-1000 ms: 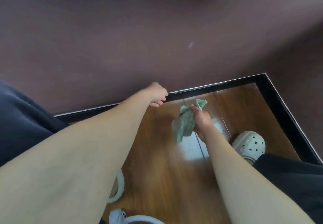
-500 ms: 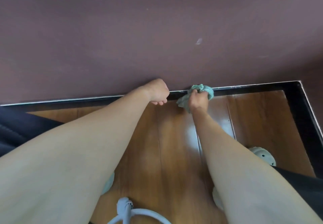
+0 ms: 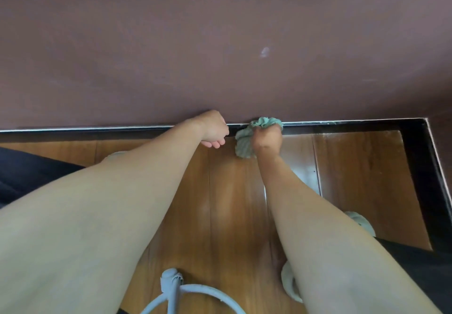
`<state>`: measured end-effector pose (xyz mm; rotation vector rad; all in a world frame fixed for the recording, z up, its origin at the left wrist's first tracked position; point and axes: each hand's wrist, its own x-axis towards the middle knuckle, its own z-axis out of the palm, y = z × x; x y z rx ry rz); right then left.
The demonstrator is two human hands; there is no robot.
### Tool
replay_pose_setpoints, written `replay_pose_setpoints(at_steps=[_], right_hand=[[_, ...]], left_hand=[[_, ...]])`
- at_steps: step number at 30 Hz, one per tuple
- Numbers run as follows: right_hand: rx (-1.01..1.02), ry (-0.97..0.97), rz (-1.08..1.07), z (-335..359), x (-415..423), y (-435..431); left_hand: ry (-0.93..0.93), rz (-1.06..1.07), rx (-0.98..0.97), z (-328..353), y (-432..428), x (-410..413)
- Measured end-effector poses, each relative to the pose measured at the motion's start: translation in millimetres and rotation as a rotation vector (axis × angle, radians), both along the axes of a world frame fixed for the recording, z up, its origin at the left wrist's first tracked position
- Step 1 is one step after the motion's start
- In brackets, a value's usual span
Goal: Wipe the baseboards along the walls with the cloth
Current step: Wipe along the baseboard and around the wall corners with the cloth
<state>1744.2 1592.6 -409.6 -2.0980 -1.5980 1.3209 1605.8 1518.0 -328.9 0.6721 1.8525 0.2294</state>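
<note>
Cloth [image 3: 244,143] gripped by right hand [image 3: 267,140] against baseboard [image 3: 347,127]; left hand [image 3: 214,129] curled, empty.

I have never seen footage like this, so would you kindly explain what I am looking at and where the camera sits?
There is no machine: a person wears a wide-angle camera on the head, looking down, so two bare forearms reach away from you. Ahead is a brownish wall with a black baseboard along its foot, turning a corner at right. Below lies a wooden floor. The right hand grips a crumpled green cloth and presses it on the baseboard. The left hand, fingers curled, holds nothing visible and is at the baseboard beside it. A pale shoe shows at right; the white hoop below I cannot identify.
</note>
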Motion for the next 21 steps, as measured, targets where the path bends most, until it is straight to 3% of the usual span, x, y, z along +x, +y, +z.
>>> replay_pose_setpoints(at_steps=[3,5,9,13,16,21], right_hand=[[-0.031,0.047,-0.253,-1,26,15],[-0.072,0.13,-0.292,-6,34,21],[-0.234,0.13,-0.017,-24,4,8],[-0.431,0.275,0.087,-17,-30,-25],[-0.448,0.431,-0.113,-7,-33,-23],[-0.233,0.458,-0.457,-8,12,12]], left_hand=[[0.002,-0.034,0.014,-2,2,6],[0.016,-0.055,0.028,-2,0,7],[0.022,-0.021,0.018,-3,-6,0],[0.031,0.01,0.02,-2,-11,-5],[0.027,0.039,0.017,-3,-15,-11],[0.044,0.032,0.032,-7,-15,-9]])
